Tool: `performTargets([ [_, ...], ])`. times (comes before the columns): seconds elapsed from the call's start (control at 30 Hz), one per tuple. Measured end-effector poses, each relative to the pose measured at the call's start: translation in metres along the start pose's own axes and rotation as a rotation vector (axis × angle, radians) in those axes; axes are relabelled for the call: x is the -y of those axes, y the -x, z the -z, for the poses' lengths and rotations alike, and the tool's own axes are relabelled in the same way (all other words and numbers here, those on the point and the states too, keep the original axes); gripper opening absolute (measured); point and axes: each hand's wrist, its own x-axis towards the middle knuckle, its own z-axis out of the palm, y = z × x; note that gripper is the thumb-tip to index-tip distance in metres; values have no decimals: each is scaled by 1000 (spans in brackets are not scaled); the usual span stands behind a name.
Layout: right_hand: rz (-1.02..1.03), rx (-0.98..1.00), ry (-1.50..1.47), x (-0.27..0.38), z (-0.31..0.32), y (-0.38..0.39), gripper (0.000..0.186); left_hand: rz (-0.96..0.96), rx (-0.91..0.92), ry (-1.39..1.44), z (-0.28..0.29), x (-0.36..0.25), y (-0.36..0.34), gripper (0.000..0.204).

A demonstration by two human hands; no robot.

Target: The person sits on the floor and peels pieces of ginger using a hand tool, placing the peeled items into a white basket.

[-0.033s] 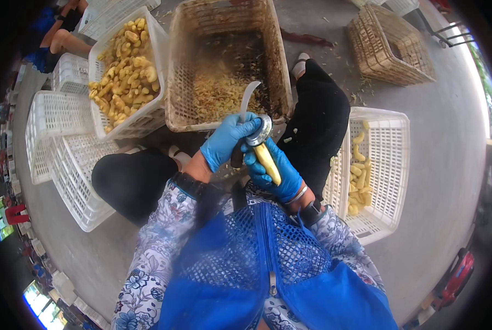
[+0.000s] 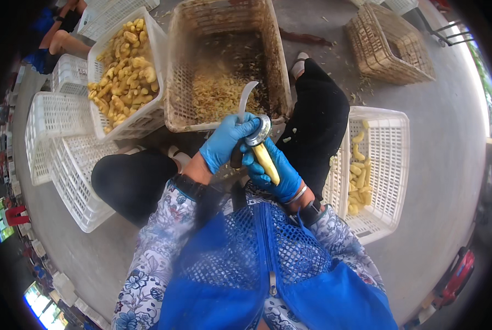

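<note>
One slender yellow piece (image 2: 267, 166) slants in the right hand (image 2: 283, 177), whose fingers curl around it; its upper end meets one round metal-rimmed tool (image 2: 262, 130) between the hands. The left hand (image 2: 224, 142), closed too, grips one curved knife (image 2: 247, 99), its blade pointing away over the near rim of one stained crate (image 2: 278, 60) of peelings (image 2: 216, 102). Two white crates hold more yellow pieces: one heaped crate (image 2: 139, 122) left, one sparser crate (image 2: 393, 159) right. Grey floor (image 2: 446, 148) stretches beyond the sparser crate's outer edge.
</note>
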Motion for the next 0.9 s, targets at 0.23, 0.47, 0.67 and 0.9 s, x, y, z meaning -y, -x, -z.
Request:
performTargets([
  [0.23, 164, -217, 444, 8, -24, 20, 35, 121, -232, -74, 6, -6, -3, 27],
  [0.47, 119, -396, 577, 5, -14, 14, 34, -146, -508, -389, 8, -4, -10, 33],
  [0.67, 160, -481, 605, 1, -9, 6, 19, -364, -341, -744, -9, 6, 6, 33],
  [0.9, 104, -471, 536, 2, -17, 7, 17, -253, -302, -603, 13, 16, -5, 27],
])
